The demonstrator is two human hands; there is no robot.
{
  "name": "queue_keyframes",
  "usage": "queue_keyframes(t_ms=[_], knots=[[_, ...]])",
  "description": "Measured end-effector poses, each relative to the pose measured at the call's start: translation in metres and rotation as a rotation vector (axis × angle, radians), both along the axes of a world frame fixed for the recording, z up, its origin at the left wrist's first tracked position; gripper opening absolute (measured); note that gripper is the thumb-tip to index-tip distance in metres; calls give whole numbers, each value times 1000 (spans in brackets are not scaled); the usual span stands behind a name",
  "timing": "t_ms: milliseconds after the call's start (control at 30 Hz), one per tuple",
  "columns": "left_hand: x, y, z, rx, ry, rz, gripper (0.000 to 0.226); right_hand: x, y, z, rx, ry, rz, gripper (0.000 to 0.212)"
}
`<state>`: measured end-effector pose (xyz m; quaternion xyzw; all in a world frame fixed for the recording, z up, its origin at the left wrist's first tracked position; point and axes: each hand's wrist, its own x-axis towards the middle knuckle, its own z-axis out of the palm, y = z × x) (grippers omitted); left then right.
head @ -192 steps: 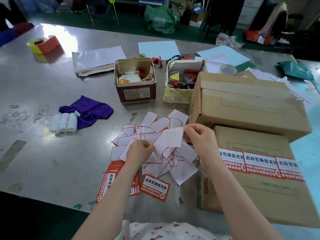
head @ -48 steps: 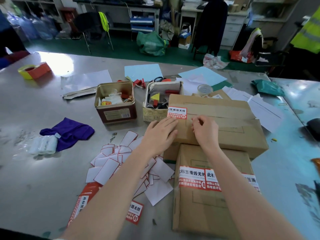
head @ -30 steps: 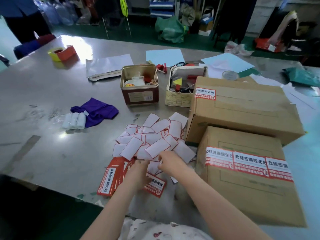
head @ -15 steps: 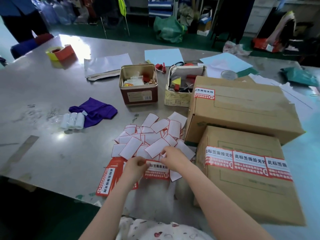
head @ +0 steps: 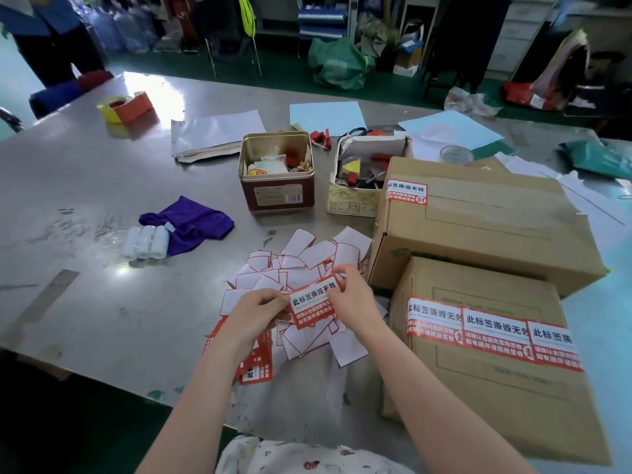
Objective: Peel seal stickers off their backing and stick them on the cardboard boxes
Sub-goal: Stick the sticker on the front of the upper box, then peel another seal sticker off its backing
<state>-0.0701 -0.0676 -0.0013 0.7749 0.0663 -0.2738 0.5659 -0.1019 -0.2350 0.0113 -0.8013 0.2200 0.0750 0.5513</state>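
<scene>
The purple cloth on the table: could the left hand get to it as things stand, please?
Probably yes. The purple cloth lies uncovered, with bare table between, though the left hand now pinches a seal sticker together with the right hand.

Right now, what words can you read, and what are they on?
"此标签撕毁无效": sticker held by left hand and right hand.
"此标签撕毁无效": sticker on the far box.
"此标签撕毁无效": stickers across the near box.
Smaller red-band lines: too blurred.
Tin label and barcode: too small.
</scene>
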Motion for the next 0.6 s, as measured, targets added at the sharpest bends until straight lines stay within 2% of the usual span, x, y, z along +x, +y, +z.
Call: queue_keyframes(t_ms=[333, 600], knots=[[-1, -6, 29, 6, 26, -189, 23, 0, -2, 4, -106, -150, -72, 31], [0, -6, 39, -33, 32, -294, 23, 0, -2, 4, -117, -169, -74, 29]])
